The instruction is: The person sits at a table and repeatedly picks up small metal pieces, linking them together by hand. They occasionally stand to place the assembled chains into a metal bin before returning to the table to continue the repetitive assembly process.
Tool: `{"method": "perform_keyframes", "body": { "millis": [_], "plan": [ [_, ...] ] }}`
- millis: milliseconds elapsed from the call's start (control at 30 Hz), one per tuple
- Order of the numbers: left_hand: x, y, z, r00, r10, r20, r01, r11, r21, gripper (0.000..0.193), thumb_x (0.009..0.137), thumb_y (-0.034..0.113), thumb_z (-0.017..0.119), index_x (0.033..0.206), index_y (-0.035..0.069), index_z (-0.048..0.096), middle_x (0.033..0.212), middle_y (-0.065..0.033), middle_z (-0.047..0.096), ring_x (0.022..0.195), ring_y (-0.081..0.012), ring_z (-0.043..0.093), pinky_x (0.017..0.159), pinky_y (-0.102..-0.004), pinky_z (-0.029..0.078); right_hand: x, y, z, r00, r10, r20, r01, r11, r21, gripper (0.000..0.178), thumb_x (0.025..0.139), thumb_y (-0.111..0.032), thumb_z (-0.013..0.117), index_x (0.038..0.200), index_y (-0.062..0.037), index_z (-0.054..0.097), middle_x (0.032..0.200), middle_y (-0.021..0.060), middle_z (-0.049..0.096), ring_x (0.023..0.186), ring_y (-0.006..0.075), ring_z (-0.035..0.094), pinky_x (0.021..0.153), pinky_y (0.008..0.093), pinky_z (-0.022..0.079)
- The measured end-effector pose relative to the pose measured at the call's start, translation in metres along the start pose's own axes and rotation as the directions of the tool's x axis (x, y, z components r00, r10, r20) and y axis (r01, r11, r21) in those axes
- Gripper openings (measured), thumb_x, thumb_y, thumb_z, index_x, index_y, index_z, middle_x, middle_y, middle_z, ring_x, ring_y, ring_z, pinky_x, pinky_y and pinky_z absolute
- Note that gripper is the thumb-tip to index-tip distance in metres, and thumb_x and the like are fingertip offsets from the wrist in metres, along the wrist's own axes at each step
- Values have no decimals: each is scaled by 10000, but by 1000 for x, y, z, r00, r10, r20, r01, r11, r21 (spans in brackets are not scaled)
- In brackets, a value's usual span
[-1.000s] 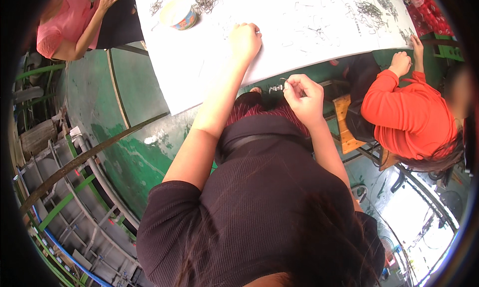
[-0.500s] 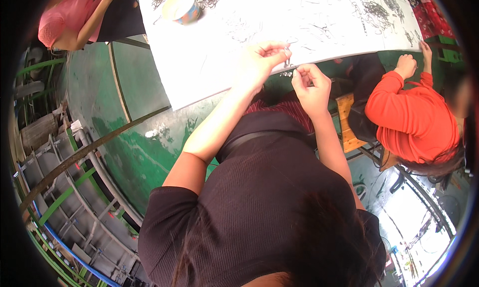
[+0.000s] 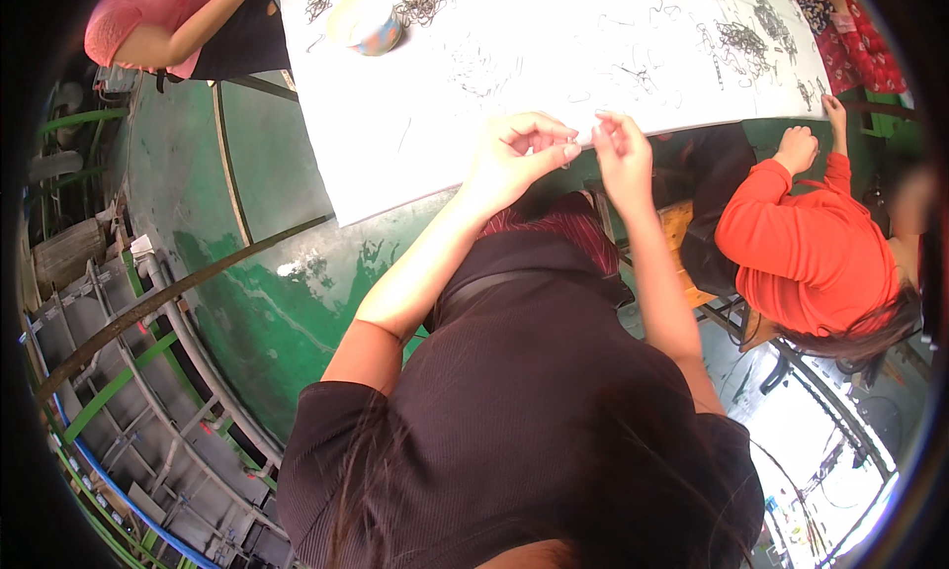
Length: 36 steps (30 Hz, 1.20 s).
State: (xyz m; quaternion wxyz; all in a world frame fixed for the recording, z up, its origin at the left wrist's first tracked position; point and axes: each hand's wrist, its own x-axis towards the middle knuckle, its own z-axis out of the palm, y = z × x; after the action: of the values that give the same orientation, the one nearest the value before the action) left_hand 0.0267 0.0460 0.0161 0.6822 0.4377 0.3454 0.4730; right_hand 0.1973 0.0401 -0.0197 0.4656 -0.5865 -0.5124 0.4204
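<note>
My left hand is at the near edge of the white table, its thumb and index finger closed in a pinch. Close beside it, my right hand is also pinched, its fingertips almost meeting those of the left. Whatever small piece lies between the fingertips is too small and too hidden to name. Beyond my hands, thin dark bent wire pieces are scattered over the tabletop. Denser heaps of dark wire pieces lie farther back.
A patterned bowl stands at the far left of the table. A person in an orange-red top sits at my right; a person in pink is at the far left. Red patterned clothing shows far right. Pipes and railings line the left.
My right hand has moved slightly up, nearer my left fingertips. My left hand sits a little lower. The dark thin piece seen at my left fingertips before is now hard to see.
</note>
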Motion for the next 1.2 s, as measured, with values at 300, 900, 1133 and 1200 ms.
{"method": "perform_keyframes", "body": {
  "millis": [300,900,1133,1200],
  "plan": [
    [-26,-3,-15,984,174,34,-175,931,320,131,707,14,643,836,22,624,746,-26,589,662,-61,499,572,-208,399,129,38,-27,992,-24,127,118,575,-810,278,768,-210,533,1026,-124,590,934,79,573,851,241,559,729,345,446],
    [-34,-4,-14,953,294,71,-291,823,489,129,710,9,628,837,27,618,787,-66,592,718,-135,564,625,-243,443,155,50,3,989,-14,150,146,337,-930,164,745,-175,505,813,-80,620,767,105,619,753,280,592,660,386,458],
    [-29,-10,-12,907,417,54,-386,773,503,125,696,-6,618,819,20,618,783,-64,594,730,-134,566,605,-240,439,139,46,5,982,-46,184,189,320,-928,172,753,-180,496,808,-45,588,772,141,613,745,295,589,663,382,461],
    [-31,-11,-14,938,347,-13,-295,817,496,125,693,-8,616,815,19,619,787,-66,596,737,-134,568,602,-239,439,115,42,-6,993,-63,101,119,479,-870,187,743,-194,521,824,-36,582,764,144,612,747,274,599,663,365,462]
  ]
}}
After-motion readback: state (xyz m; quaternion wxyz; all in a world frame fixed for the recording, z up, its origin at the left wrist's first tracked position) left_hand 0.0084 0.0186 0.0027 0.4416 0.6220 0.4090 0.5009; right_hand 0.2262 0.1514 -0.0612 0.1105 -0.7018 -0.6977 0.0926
